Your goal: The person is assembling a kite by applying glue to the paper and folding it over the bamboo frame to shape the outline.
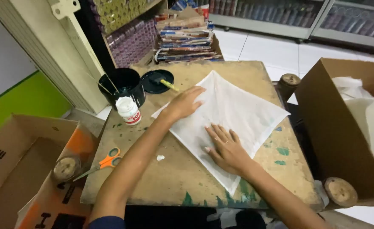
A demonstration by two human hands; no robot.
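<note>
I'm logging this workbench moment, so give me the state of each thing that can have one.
White paper sheet: spread flat on the wooden board, pressed by both hands.
Left hand: open, palm down on the sheet.
Right hand: open, fingers spread on the sheet.
Glue bottle: upright, capped.
Black pot: open, sticks inside.
Black lid: off, lying flat.
Orange scissors: closed, lying flat.
Cardboard box: open, white material inside.

Both hands lie flat, fingers spread, on a thin white paper sheet set cornerwise on the paint-stained wooden table: the left hand near its upper left edge, the right hand lower down. A white glue bottle stands beside a black pot; orange scissors lie at the table's left edge.
</note>
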